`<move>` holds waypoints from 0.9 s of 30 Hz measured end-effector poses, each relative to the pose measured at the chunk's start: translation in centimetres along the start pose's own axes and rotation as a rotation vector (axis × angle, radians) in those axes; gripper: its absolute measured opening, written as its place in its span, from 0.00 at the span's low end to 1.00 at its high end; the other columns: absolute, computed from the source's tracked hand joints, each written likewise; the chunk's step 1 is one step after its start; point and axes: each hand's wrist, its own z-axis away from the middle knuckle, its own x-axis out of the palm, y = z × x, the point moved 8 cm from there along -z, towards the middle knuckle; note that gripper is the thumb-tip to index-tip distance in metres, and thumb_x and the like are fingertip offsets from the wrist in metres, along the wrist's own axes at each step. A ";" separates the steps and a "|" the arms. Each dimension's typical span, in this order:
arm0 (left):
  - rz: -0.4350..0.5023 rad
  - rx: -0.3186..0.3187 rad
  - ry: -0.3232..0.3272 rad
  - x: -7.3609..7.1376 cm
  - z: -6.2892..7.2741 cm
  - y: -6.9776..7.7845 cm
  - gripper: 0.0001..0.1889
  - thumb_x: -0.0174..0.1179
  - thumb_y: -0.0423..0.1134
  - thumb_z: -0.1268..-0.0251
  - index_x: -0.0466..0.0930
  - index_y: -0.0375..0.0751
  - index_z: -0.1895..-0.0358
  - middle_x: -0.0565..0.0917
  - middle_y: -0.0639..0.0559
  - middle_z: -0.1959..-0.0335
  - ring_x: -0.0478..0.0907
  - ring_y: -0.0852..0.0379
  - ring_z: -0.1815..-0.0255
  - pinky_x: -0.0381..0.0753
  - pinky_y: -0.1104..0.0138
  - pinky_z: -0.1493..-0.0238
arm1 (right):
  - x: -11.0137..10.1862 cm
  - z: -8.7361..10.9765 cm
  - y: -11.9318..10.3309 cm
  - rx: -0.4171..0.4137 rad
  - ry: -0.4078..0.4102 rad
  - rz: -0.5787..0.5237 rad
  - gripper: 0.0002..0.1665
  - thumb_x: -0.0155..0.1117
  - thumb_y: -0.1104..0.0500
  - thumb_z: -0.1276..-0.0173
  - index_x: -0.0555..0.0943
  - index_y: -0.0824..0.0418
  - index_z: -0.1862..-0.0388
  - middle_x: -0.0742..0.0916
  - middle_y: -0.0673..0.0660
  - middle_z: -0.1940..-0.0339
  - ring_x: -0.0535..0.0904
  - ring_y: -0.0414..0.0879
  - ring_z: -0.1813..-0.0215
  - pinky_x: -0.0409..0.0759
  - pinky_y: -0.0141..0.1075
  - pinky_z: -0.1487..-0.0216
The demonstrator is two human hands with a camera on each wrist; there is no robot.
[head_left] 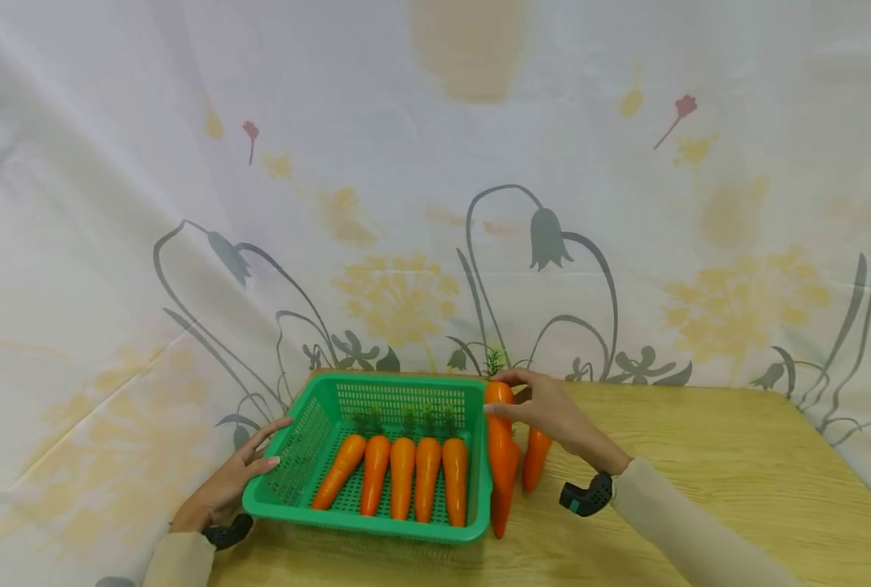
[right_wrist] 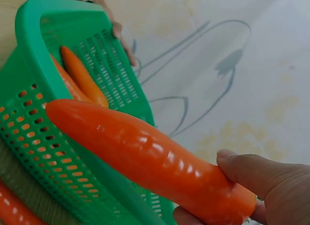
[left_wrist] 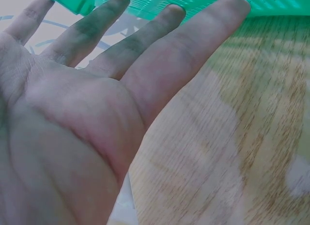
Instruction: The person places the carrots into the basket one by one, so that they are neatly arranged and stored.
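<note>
A green plastic basket (head_left: 365, 526) with slotted walls holds several orange carrots (head_left: 402, 477) with green tops, laid in a row. At its left side, my left hand (head_left: 233, 481) touches the wall and rim; in the left wrist view the fingers (left_wrist: 189, 53) are nearly straight. My right hand (head_left: 549, 412) grips a carrot (right_wrist: 145, 152) by its thick end, thumb on top, just beside the basket's right wall. Its leafy top (head_left: 496, 361) rises above the hand in the head view. Part of the thick end is hidden by the fingers.
Another carrot (head_left: 537, 458) lies on the wooden table (head_left: 685, 473) right of the basket, partly hidden by my right hand. The right wrist view shows a carrot (right_wrist: 17, 208) outside the basket wall. A flower-printed cloth (head_left: 406, 204) hangs behind the table.
</note>
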 end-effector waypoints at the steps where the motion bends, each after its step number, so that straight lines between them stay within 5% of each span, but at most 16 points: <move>1: 0.000 0.000 0.000 0.0 0.0 0.0 0.33 0.48 0.39 0.16 0.47 0.50 0.15 0.28 0.38 0.16 0.24 0.24 0.20 0.39 0.19 0.35 | 0.3 -0.2 -0.1 -0.001 -0.002 -0.007 0.34 0.76 0.45 0.34 0.79 0.56 0.34 0.83 0.55 0.43 0.82 0.50 0.51 0.85 0.43 0.55; 16: -0.003 0.016 0.004 0.0 0.0 0.0 0.33 0.48 0.39 0.16 0.48 0.50 0.15 0.29 0.38 0.16 0.24 0.25 0.20 0.39 0.20 0.34 | 4.7 -2.5 -2.5 -0.031 -0.020 -0.046 0.33 0.77 0.44 0.36 0.80 0.52 0.35 0.82 0.54 0.41 0.82 0.48 0.54 0.86 0.49 0.55; 27: -0.018 0.040 -0.001 -0.1 -0.1 -0.1 0.32 0.47 0.38 0.16 0.48 0.50 0.15 0.29 0.37 0.16 0.25 0.24 0.20 0.40 0.19 0.35 | 8.8 -4.5 -3.6 -0.033 -0.093 -0.113 0.32 0.77 0.48 0.34 0.79 0.59 0.36 0.80 0.59 0.42 0.84 0.48 0.56 0.88 0.49 0.57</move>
